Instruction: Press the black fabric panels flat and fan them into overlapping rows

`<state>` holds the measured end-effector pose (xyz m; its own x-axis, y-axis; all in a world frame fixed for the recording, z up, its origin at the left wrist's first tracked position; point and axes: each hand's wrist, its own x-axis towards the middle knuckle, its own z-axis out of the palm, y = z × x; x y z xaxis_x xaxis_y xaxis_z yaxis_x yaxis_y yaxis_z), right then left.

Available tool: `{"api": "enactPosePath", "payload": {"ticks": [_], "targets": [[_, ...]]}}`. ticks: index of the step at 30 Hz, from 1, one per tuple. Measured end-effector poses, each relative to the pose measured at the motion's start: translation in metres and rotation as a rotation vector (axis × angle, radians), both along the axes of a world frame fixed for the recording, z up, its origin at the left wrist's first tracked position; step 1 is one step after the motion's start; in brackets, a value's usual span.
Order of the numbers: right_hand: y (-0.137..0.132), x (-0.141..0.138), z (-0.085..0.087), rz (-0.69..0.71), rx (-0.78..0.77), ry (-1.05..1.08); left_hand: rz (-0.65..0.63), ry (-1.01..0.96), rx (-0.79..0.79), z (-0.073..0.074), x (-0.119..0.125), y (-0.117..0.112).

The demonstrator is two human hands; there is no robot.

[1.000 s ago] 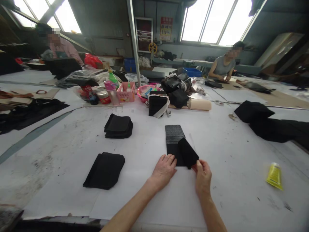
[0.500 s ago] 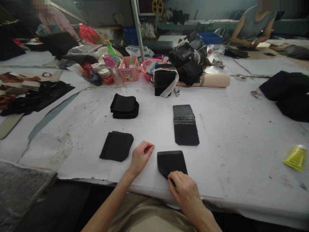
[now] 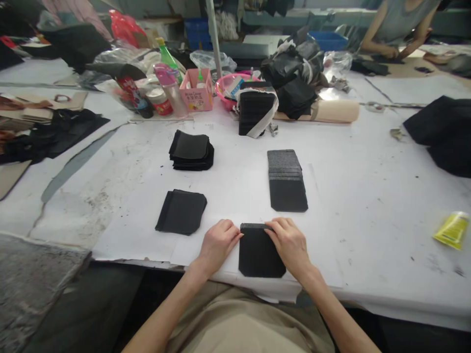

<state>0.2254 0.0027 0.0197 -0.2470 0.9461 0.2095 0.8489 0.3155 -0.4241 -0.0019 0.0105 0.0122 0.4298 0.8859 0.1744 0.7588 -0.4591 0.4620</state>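
Observation:
A black leather-like piece with clipped bottom corners and a narrow grey strip along its top edge lies flat before me. My left hand pinches its upper left corner. At the top edge, towards the right, the fingers and thumb of my right hand close on the same piece. Just beyond my right hand is an overlapping row of black pieces with grey ends. To the left lies a small stack of black pieces, and behind it a thicker black stack.
A white-covered table spreads around me. Across the back stand a pink box, bottles, a pink basin and a strapped black bundle. A yellow tube lies right. Another person's arms are at the far right.
My right hand has gone from the piece's lower edge up to its top edge. My left hand, earlier apart from it, now grips the upper left corner. The piece looks straighter and more fully exposed.

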Motion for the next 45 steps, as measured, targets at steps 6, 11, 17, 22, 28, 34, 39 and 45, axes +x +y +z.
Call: {"api": "enactPosePath", "payload": {"ticks": [6, 11, 17, 22, 28, 34, 39, 45], "targets": [[0.021, -0.003, -0.002, 0.045, -0.018, -0.113, -0.028, 0.071, 0.041, 0.000, 0.016, 0.018], [0.025, -0.003, -0.001, 0.091, -0.046, -0.106, -0.084, 0.131, 0.069, -0.003, 0.029, 0.026], [0.026, 0.005, -0.007, 0.165, -0.031, 0.040, -0.116, 0.052, 0.080, -0.004, 0.030, 0.028], [0.028, 0.018, -0.018, 0.291, 0.007, 0.163, -0.210, 0.107, 0.170, -0.008, 0.025, 0.025], [0.024, 0.023, -0.024, 0.327, 0.047, 0.170, -0.284, 0.128, 0.211, -0.011, 0.020, 0.023], [0.020, 0.023, -0.024, 0.365, 0.082, 0.107, -0.312, 0.185, 0.270, -0.013, 0.020, 0.021], [0.019, 0.023, -0.022, 0.374, 0.091, 0.061, -0.329, 0.210, 0.266, -0.012, 0.020, 0.021], [0.020, 0.024, -0.024, 0.376, 0.094, 0.043, -0.319, 0.218, 0.258, -0.010, 0.022, 0.021]]}}
